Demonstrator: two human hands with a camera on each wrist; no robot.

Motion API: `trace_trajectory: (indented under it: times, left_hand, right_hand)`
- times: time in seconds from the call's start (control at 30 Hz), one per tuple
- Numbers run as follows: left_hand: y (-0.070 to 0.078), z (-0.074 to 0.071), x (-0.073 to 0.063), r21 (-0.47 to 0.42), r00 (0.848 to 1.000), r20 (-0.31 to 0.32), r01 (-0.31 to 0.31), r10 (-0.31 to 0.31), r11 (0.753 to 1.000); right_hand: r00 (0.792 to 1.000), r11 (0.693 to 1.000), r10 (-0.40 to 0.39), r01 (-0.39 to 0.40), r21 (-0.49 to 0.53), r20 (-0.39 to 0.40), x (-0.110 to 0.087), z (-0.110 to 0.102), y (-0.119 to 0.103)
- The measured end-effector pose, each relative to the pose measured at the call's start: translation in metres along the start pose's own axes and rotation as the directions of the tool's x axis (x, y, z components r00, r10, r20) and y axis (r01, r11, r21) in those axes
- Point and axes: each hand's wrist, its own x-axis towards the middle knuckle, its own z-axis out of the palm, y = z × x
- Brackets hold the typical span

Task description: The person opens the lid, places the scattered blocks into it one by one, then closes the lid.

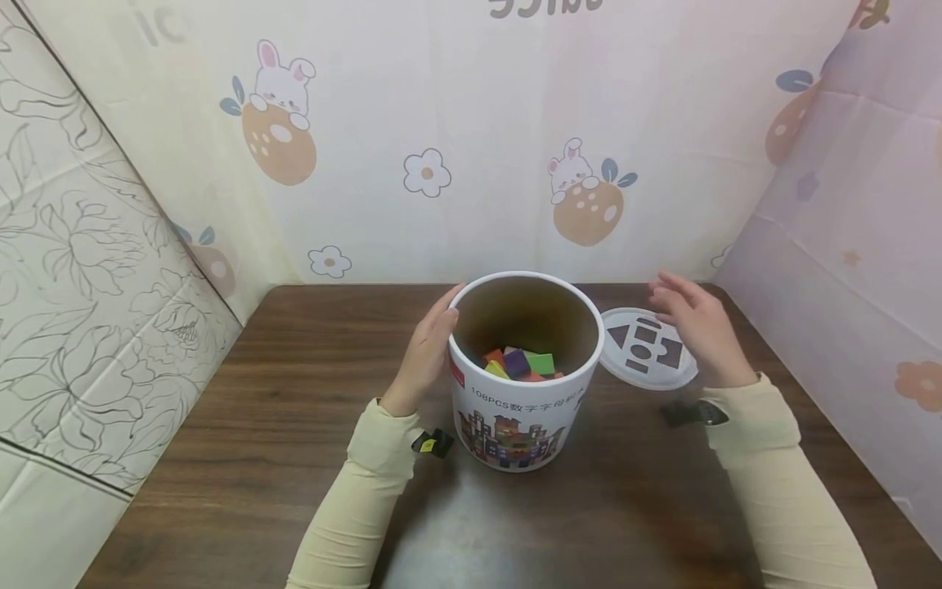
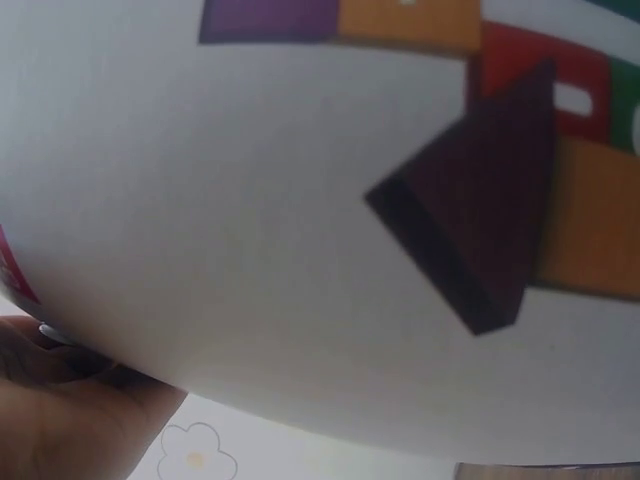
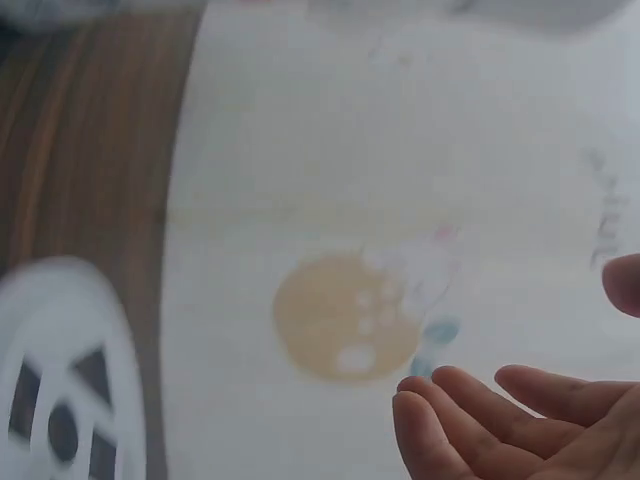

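A white bucket (image 1: 489, 401) with printed block pictures stands upright on the table without its lid. Colored blocks (image 1: 517, 364), among them purple, green, yellow and orange ones, lie inside it. My left hand (image 1: 423, 356) rests against the bucket's left wall, its thumb near the rim and its fingers extending along the outside. Much of the left wrist view is filled by the printed bucket wall (image 2: 220, 220). To the bucket's right lies a round white lid (image 1: 655, 376) with shaped cutouts. Over the lid's far right part hovers my right hand (image 1: 699, 323), holding nothing, its fingers loosely bent.
The dark wooden table (image 1: 331, 393) extends to both sides of the bucket. A printed cloth wall (image 1: 478, 204) rises behind the table, with more fabric at the left and right. Black wrist straps (image 1: 434, 442) sit at the cuffs.
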Motion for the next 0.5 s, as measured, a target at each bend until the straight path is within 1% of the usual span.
trace_trajectory:
  times: [0.07,0.23,0.37,0.5]
  left_hand:
    - [-0.001,0.000,0.001,-0.006,1.000,0.004,-0.002,0.002,1.000]
    - [-0.003,0.000,0.001,-0.019,1.000,0.011,-0.006,0.006,1.000]
    - [-0.003,0.001,0.000,-0.014,1.000,0.011,-0.008,0.008,1.000]
    - [-0.003,0.001,0.000,-0.013,1.000,0.009,-0.018,0.018,1.000]
  right_hand:
    - [1.000,1.000,0.013,-0.013,-0.027,-0.003,0.008,-0.008,0.012]
    - [0.995,0.991,0.102,-0.101,-0.083,0.016,0.026,-0.024,0.045]
    - [0.987,0.972,0.156,-0.149,-0.181,0.030,0.037,-0.034,0.068]
    - [0.981,0.942,0.193,-0.175,-0.288,0.035,0.046,-0.043,0.087]
